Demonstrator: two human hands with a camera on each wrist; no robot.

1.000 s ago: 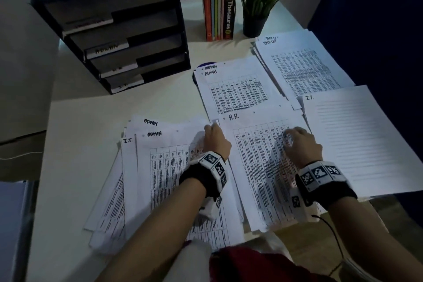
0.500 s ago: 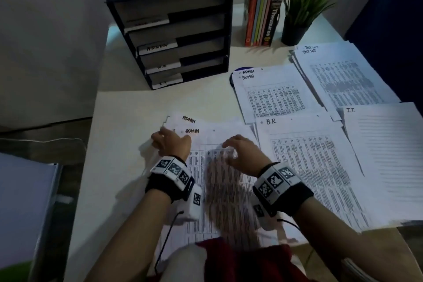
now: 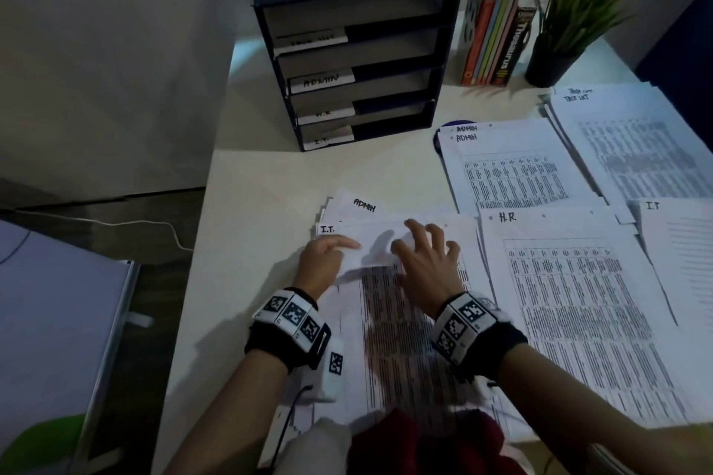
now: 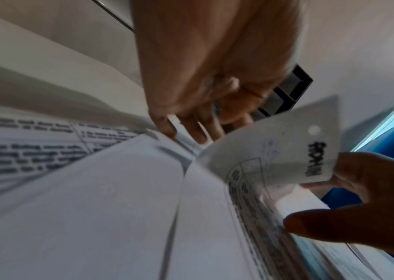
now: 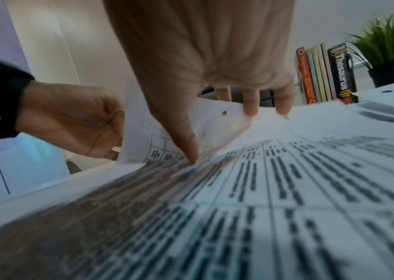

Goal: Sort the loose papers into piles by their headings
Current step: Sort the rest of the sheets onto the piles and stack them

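Observation:
A loose stack of printed papers [image 3: 386, 343] lies at the desk's near edge. Its top sheet, headed ADMIN [image 4: 275, 151], is curled up at its far end [image 3: 370, 251]. My right hand [image 3: 424, 258] grips that far edge, fingers behind and thumb [image 5: 188, 149] pressed on the print. My left hand [image 3: 326, 258] is curled at the sheet's left edge [image 5: 129, 144] and pinches it. Under it show an I.T. sheet [image 3: 327, 229] and another ADMIN sheet [image 3: 362, 204]. To the right lie sorted piles: ADMIN [image 3: 517, 166], task list [image 3: 632, 150], H.R. [image 3: 571, 301] and I.T. [image 3: 686, 243].
A black rack of labelled trays [image 3: 359, 62] stands at the back of the desk. Upright books [image 3: 497, 46] and a potted plant [image 3: 571, 23] stand to its right. The desk's left edge drops to the floor, where a white cable [image 3: 154, 224] runs.
Both hands left the H.R. pile and moved left onto the loose stack. The top ADMIN sheet's far edge, flat half a second ago, is now lifted and curled toward me.

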